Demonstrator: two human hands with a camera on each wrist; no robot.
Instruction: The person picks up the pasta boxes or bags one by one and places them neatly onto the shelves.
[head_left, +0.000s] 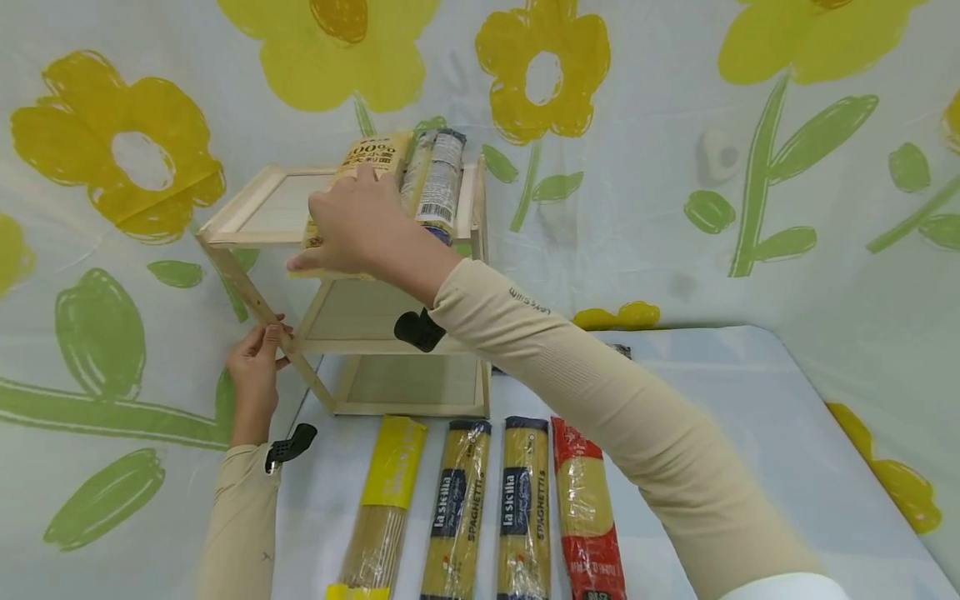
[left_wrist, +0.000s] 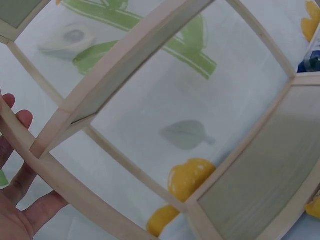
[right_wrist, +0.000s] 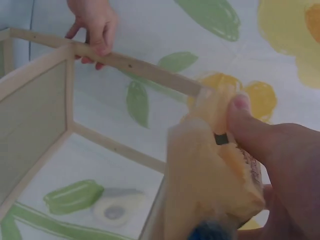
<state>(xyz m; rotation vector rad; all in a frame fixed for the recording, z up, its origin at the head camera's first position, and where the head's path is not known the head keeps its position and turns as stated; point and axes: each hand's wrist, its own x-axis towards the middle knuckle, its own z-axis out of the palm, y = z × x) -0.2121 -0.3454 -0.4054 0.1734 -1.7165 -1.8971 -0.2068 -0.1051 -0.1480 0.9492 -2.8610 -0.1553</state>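
Note:
A three-tier wooden shelf (head_left: 281,204) stands at the back left. My left hand (head_left: 255,367) grips its slanting left side rail near the middle tier; in the left wrist view the fingers and thumb lie on either side of that rail (left_wrist: 75,192). At the top tier my right hand (head_left: 360,218) holds a yellow pasta packet (head_left: 381,152), whose near end juts over the front edge. The right wrist view shows the thumb on one side of the packet's crinkled end (right_wrist: 210,175), with fingers partly hidden behind. Right beside it on that tier lies a clear-wrapped pasta packet (head_left: 441,171).
In front of the shelf, a yellow-labelled noodle packet (head_left: 390,492), two navy-labelled spaghetti packets (head_left: 457,508) and a red-ended pasta packet (head_left: 588,508) lie in a row on the white table (head_left: 720,417). Behind hangs a flower-printed cloth (head_left: 637,183). A dark item is partly hidden behind the right forearm.

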